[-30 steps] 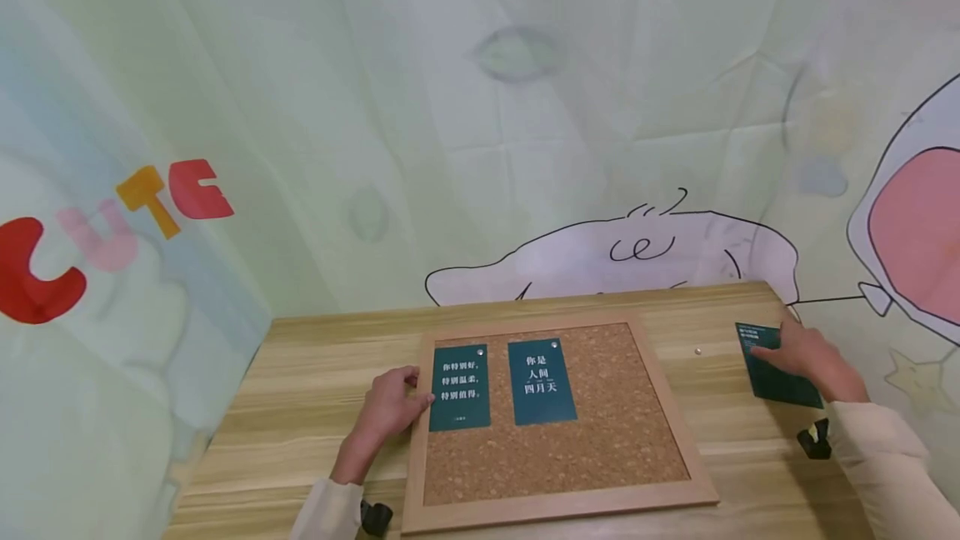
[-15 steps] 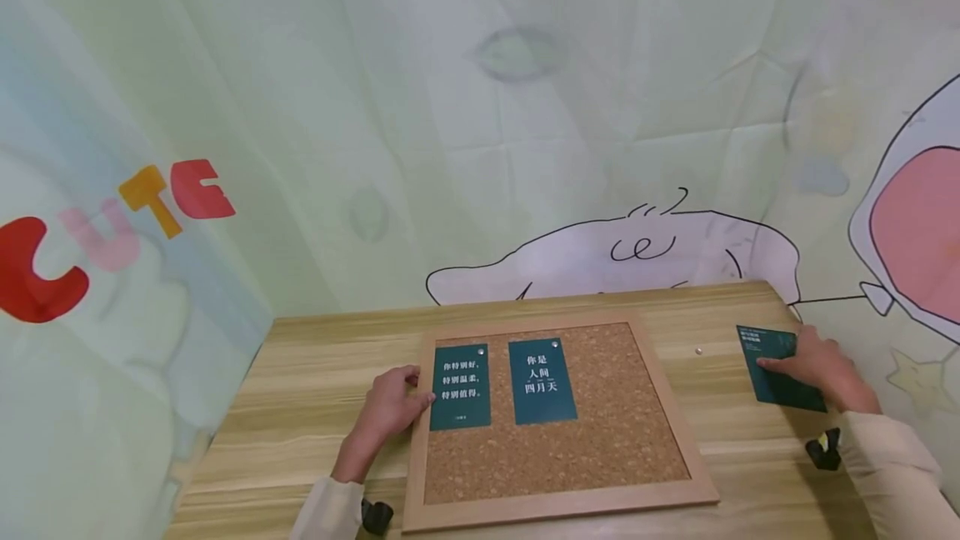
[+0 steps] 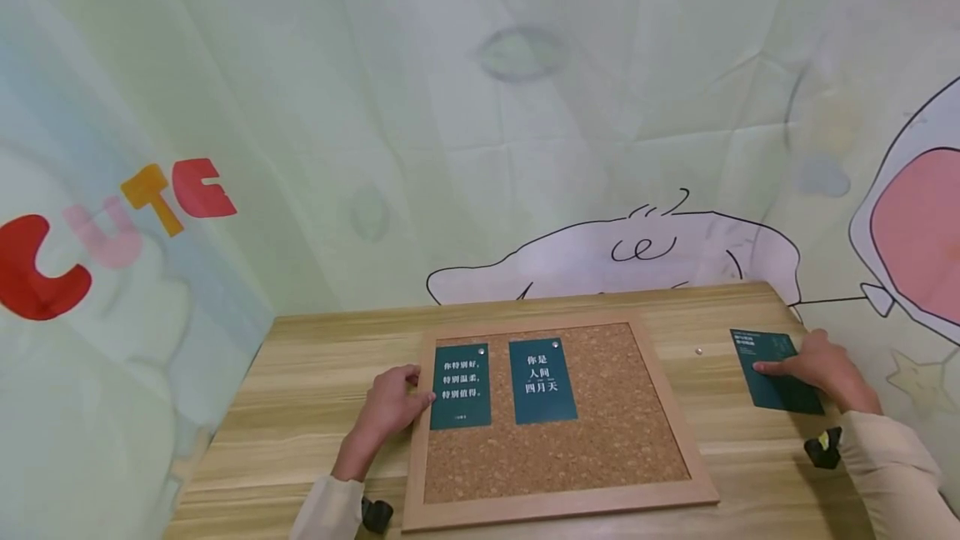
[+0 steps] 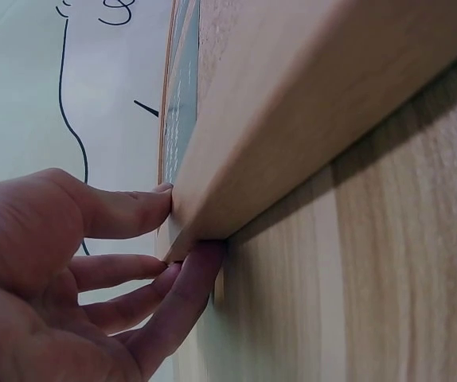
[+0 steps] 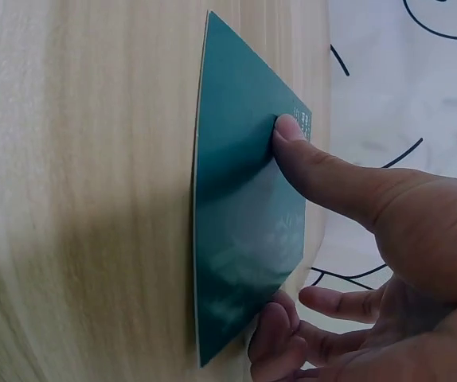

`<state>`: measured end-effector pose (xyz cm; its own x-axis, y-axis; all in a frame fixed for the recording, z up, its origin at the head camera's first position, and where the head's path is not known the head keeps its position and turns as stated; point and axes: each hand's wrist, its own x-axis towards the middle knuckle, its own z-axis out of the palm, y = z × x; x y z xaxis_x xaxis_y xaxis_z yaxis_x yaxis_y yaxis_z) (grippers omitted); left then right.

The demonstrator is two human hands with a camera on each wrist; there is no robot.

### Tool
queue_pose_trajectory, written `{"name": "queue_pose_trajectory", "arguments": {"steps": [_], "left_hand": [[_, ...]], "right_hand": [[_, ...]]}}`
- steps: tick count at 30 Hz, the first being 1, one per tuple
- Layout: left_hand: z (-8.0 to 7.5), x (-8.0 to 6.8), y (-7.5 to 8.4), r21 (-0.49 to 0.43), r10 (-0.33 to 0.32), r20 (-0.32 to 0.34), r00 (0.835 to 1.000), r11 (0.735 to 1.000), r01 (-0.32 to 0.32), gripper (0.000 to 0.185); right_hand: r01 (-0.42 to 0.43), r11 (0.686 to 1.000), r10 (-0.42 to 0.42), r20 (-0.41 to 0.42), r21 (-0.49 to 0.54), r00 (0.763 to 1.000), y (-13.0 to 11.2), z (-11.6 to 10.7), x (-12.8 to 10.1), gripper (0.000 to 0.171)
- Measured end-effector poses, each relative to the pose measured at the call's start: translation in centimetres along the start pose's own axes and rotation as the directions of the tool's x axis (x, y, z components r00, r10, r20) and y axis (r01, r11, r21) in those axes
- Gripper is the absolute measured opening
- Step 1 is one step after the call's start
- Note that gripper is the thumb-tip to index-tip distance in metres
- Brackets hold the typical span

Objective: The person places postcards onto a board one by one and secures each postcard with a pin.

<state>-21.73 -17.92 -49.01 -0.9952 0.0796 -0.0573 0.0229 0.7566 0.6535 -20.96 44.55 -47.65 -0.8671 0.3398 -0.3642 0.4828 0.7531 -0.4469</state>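
Since a second ago, my right hand [image 3: 817, 367] has slid the green card [image 3: 772, 373] slightly left; forefinger flat, pressing it onto the surface [image 3: 322, 382] at three o'clock. My left hand [image 3: 390, 407], fingers straight, steadies the corkboard [image 3: 600, 423] frame at nine o'clock.

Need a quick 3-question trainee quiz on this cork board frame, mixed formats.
1. True or false: the right hand presses a finger on the loose dark green card lying on the wooden table.
2. How many green cards sit on the wood-framed cork board?
3. The left hand touches: A) the board's left frame edge B) the small silver pin C) nothing

Key: 1 true; 2 two; 3 A
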Motion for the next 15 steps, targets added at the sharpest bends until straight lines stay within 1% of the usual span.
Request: {"name": "queue_pose_trajectory", "arguments": {"steps": [5, 9, 11, 12, 15], "left_hand": [[-0.06, 0.02, 0.12, 0.005, 0.009, -0.005, 1.000, 1.000, -0.009, 0.048], [-0.01, 0.01, 0.09, -0.004, -0.002, -0.001, 1.000, 1.000, 0.002, 0.047], [0.00, 0.01, 0.05, -0.002, 0.004, 0.001, 1.000, 1.000, -0.004, 0.046], [0.03, 0.02, 0.02, -0.007, -0.003, 0.001, 1.000, 1.000, 0.003, 0.046], [0.06, 0.02, -0.06, -0.009, -0.003, 0.003, 1.000, 1.000, 0.003, 0.045]], "right_hand": [[-0.013, 0.999, 0.013, -0.008, 0.033, 1.000, 0.05, 0.17, -0.07, 0.128], [0.013, 0.997, -0.010, -0.036, 0.073, 0.999, 0.23, 0.60, -0.26, 0.125], [0.041, 0.996, -0.036, -0.067, 0.084, 0.997, 0.23, 0.78, -0.38, 0.118], [0.058, 0.995, -0.051, -0.084, 0.084, 0.995, 0.20, 0.87, -0.42, 0.115], [0.112, 0.991, -0.103, -0.115, 0.071, 0.988, 0.11, 0.96, -0.52, 0.102]]}}
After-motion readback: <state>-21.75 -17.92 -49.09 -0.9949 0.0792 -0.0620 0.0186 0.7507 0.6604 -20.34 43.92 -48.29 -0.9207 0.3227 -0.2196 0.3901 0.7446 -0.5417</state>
